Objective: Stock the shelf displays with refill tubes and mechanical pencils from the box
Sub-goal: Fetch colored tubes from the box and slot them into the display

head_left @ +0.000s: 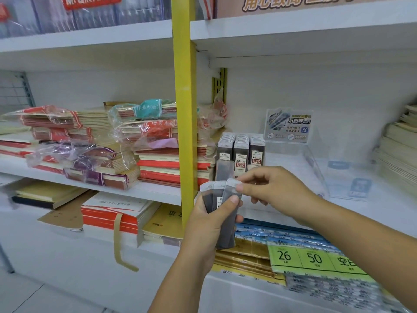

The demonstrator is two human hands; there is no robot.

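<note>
White shop shelving is being looked at, with a yellow post (184, 132) dividing it from top to bottom. The middle shelf (394, 213) is being taken up, right of the post, by a clear display (313, 163). Three rows of stocked tubes (240, 152) are being kept upright in the display's end nearest the post. One more dark tube (224, 170) is being propped in front of the row closest to the post. A printed card (288, 125) is being shown at the back of the display, farther right of the post.

Just right of the post and lower, in front of the shelf edge, a small fan of tubes (226, 233) is being held upright by the left hand (203, 227). Its fingers are being curled round the dark bodies, and its thumb is being pressed on the front one. The white top of the front tube is being pinched by the fingers (242, 188) of the right hand (277, 188), thumb and forefinger clamped on it while the others are being kept loosely bent.

Left of the post, stacks of notebooks (158, 154), some in torn plastic wrap, are being stored. Below the hands, right of the post, blue and green packs (313, 258) printed 26 and 50 are being kept on the lower shelf.
</note>
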